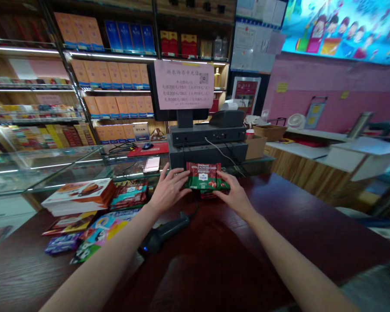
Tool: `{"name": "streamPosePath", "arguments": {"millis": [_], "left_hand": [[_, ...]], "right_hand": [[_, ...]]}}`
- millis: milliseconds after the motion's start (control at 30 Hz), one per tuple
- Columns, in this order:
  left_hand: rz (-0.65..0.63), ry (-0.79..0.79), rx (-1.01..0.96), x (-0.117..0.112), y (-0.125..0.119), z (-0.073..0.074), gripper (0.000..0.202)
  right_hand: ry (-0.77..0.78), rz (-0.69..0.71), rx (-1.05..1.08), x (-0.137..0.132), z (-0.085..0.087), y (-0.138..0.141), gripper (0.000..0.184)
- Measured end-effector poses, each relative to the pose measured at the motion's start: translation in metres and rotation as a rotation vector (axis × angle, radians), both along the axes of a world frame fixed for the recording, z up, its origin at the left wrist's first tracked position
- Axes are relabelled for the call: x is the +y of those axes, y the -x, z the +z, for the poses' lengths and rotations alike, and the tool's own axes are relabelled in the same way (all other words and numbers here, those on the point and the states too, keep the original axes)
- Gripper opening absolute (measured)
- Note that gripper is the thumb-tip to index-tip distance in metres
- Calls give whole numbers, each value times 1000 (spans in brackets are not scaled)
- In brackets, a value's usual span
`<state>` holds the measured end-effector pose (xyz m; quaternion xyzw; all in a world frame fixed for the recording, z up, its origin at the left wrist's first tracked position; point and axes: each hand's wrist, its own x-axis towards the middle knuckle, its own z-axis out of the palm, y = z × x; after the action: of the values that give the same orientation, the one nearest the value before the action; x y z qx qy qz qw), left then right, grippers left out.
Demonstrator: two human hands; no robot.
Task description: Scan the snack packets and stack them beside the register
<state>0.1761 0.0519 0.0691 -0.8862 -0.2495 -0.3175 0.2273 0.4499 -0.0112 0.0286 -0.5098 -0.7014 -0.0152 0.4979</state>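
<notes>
Two bare hands, the left hand and the right hand, held one red-and-green almond packet near the middle of the tabletop's far edge. Part of one red item showed below the packet, mostly hidden. One barcode scanner lay farther in from that edge, beside the left forearm. Along the left edge lay one purple packet and one multicoloured bag, the latter partly obstructed by the forearm. White-and-orange packaging occupied the far left corner, its box count unclear, with red-and-teal packaging just beside it. Beyond the far edge stood one monitor bearing one pink notice. Grip: the left fingers covered the almond packet's left end, thumb at its lower corner; the right thumb and index finger grasped the right end. Both hands were partly open, spread to roughly the packet's height
</notes>
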Motion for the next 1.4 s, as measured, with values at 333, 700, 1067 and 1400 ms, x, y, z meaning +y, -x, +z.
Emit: {"name": "streamPosePath", "arguments": {"millis": [333, 700, 1067, 1400], "left_hand": [[2, 0, 4, 6, -26, -6, 38], [16, 75, 67, 10, -51, -18, 35], [47, 152, 93, 21, -68, -31, 28], [67, 224, 118, 26, -75, -34, 28]], "right_hand": [[37, -4, -22, 5, -1, -23, 65], [174, 29, -88, 23, -11, -55, 65], [290, 45, -89, 41, -23, -69, 67], [349, 50, -78, 50, -32, -78, 67]]}}
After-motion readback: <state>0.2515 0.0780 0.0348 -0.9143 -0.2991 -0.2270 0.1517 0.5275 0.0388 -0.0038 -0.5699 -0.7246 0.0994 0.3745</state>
